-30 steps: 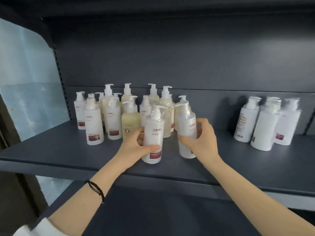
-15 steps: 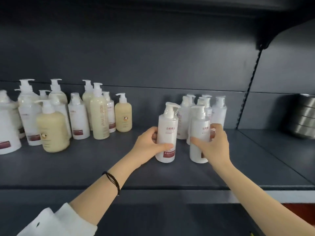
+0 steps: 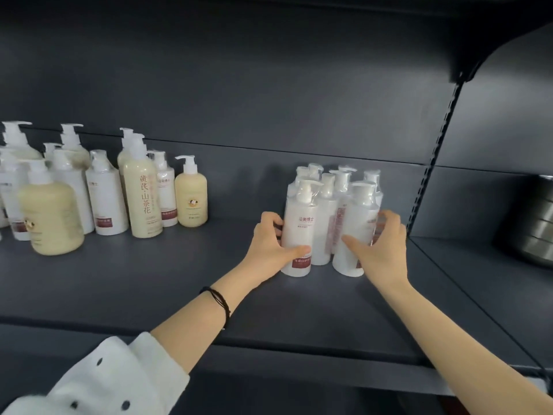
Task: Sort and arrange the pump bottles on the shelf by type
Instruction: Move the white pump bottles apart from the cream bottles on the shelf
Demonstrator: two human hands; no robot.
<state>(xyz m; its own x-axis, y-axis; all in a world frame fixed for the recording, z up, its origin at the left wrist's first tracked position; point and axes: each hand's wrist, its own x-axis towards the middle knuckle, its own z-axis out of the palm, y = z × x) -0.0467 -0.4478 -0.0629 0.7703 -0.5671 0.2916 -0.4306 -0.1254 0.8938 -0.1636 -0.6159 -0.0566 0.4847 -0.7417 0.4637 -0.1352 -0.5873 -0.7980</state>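
Pump bottle (image 3: 299, 217) gripped by left hand (image 3: 270, 244), neighbouring bottle (image 3: 357, 217) by right hand (image 3: 383, 244); rear bottles (image 3: 344, 178) mostly hidden.

Stuff off on the right side
Looks like a stack of dark metal pots (image 3: 528, 235), cut off by the right edge, just past the slotted upright (image 3: 431, 175).

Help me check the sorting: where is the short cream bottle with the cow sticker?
Head view, left of centre: the short cream bottle stands at the left group's right end, beside a white bottle.
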